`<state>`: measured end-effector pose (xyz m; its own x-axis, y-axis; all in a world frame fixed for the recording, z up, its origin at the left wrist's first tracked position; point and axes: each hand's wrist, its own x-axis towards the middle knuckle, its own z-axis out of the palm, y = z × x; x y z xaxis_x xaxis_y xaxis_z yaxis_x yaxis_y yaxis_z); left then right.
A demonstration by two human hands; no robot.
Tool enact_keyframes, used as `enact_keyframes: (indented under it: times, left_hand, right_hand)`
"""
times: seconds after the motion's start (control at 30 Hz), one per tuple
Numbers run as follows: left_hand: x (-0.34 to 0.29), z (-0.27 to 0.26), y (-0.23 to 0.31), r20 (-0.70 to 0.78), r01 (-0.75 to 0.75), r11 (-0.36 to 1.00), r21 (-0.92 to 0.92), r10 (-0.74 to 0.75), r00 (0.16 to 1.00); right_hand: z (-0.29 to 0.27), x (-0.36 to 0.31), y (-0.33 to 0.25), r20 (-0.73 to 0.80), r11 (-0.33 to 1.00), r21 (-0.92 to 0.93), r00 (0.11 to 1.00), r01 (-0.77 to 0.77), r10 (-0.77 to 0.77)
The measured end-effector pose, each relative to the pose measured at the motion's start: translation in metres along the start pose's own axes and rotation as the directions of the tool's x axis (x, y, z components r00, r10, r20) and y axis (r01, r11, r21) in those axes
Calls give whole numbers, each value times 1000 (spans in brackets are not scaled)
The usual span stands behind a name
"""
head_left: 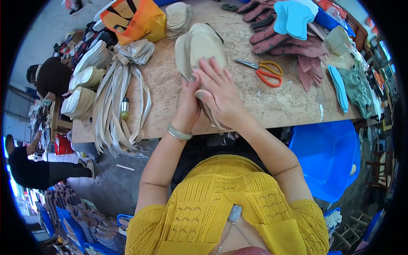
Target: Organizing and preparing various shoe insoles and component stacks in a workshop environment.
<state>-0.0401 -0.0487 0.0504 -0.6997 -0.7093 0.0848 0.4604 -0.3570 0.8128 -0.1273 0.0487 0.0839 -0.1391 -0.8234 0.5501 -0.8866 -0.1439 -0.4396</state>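
"Holding what?"
"Beige insoles [207, 44], above the table [163, 85]: left fingers [192, 84] grasp the near end, mostly hidden; right fingers [209, 70] lie extended on top."
"And the scissors [258, 67]?"
"On the table, to their right."

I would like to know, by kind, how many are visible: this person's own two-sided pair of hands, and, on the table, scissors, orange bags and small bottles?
Hands (left hand, right hand): 2
Scissors: 1
Orange bag: 1
Small bottle: 1
Total: 5
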Motion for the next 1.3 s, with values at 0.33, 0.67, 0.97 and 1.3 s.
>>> enact_keyframes:
  times: [0.33,0.67,0.97,1.3]
  left_hand:
    - [-39,-21,15,70,143,971,-192,-132,989]
    - [-65,-66,20,123,260,965,47,-264,957]
    - [-56,-45,25,276,97,990,-99,-67,959]
    - [-42,17,-11,-3,341,906,-252,-353,936]
  right_hand:
    - [6,14,15,401,12,881,761,-472,509]
    - [19,13,-13,78,545,791,930,-278,360]
    - [-1,17,-2,-146,474,879,914,-56,379]
    - [-62,-38,33,25,572,792,948,-213,319]
